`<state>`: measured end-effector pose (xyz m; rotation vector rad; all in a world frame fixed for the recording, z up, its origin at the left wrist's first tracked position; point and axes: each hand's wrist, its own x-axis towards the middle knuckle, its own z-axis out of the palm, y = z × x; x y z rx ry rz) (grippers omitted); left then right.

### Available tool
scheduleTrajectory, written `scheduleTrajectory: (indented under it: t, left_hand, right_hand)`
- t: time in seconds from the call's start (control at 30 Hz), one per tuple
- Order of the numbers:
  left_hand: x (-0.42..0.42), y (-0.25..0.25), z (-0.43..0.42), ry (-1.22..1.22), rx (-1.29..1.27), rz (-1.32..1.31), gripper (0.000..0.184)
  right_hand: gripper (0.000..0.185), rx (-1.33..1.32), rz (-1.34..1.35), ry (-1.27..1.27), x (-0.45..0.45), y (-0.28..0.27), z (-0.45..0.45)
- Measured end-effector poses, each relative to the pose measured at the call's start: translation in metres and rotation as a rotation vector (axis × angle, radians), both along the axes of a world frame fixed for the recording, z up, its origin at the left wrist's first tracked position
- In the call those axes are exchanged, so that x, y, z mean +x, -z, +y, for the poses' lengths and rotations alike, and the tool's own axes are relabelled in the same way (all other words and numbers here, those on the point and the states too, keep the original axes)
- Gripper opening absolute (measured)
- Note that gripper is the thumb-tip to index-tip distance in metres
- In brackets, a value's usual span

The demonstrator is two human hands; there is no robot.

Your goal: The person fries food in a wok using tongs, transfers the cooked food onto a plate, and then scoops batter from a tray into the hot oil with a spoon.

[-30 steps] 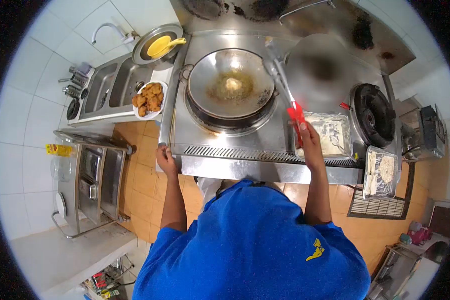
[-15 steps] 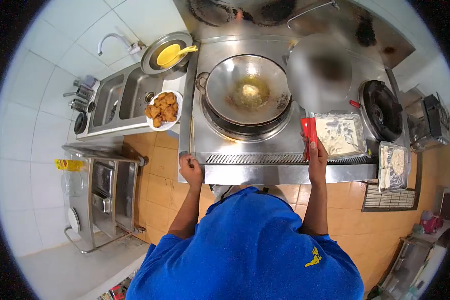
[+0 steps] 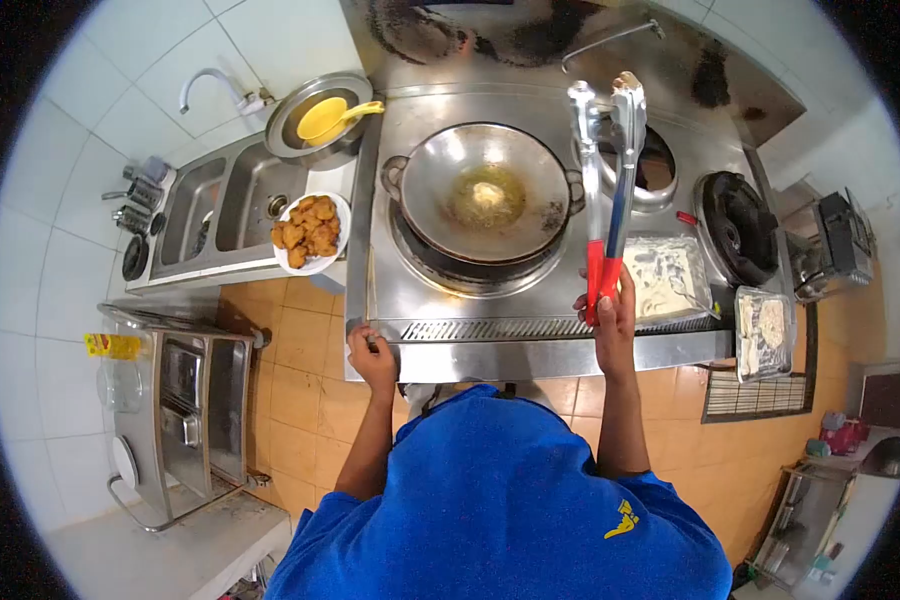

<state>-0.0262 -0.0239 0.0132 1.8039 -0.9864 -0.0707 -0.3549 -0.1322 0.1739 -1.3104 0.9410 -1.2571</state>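
Note:
My right hand is wrapped round the red handles of metal tongs. Their long arms point away from me over the stove, with the tips a little apart and nothing between them. My left hand is curled at the front left corner of the stove; something dark shows between its fingers, too small to name. Between and beyond my hands, a wok with some oil in it sits on a burner. Right of the tongs lies a tray of pale batter.
Fried pieces fill a white plate beside the double sink. A yellow scoop rests in a metal basin. Behind the tongs stands a metal pot. To the right are a black burner and a second tray.
The tongs' full length now shows, where a blurred patch covered that area before. My right hand has turned and shifted slightly left. The whole view has moved a little; my left hand stays at the corner.

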Motion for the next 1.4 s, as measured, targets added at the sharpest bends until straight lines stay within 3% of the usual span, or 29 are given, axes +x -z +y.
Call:
scheduleTrajectory:
  t: [0.1,0.23,0.37,0.47,0.6,0.7,0.73,0.83,1.17,1.4]
  left_hand:
    - [0.002,0.005,0.001,-0.008,-0.043,-0.12,0.007]
    - [0.005,0.009,0.008,0.025,-0.058,0.019,0.005]
    - [0.009,0.014,0.016,0.115,-0.118,0.202,0.007]
    - [0.006,0.001,0.016,0.147,-0.17,0.225,0.011]
    - [0.014,0.02,0.01,0.075,-0.203,0.294,0.017]
    - [0.008,0.016,0.003,-0.073,-0.062,0.373,0.019]
    - [0.009,0.02,0.0,-0.072,-0.058,0.182,0.019]
    - [0.004,0.012,-0.005,-0.016,0.025,-0.021,0.018]
    - [-0.001,0.006,-0.007,-0.097,0.163,-0.032,0.023]
    - [-0.006,-0.005,-0.008,-0.109,0.232,-0.11,0.025]
  right_hand:
    - [0.067,0.005,0.01,0.0,0.005,-0.001,-0.01]
    - [0.072,0.056,-0.111,-0.026,0.018,-0.009,-0.014]
    - [0.074,0.149,-0.028,-0.054,0.014,0.001,-0.02]
    - [0.069,0.075,-0.191,0.026,0.011,0.013,-0.017]
    - [0.069,0.042,-0.198,0.029,0.001,0.009,-0.023]
    - [0.063,0.059,-0.122,0.012,-0.007,0.014,-0.029]
    - [0.062,0.071,-0.104,0.005,-0.008,0.01,-0.032]
    - [0.058,0.067,-0.105,0.002,-0.001,0.01,-0.037]
    - [0.056,-0.023,-0.039,-0.043,0.019,0.014,-0.072]
    - [0.041,0.056,0.044,0.013,0.034,0.002,-0.078]
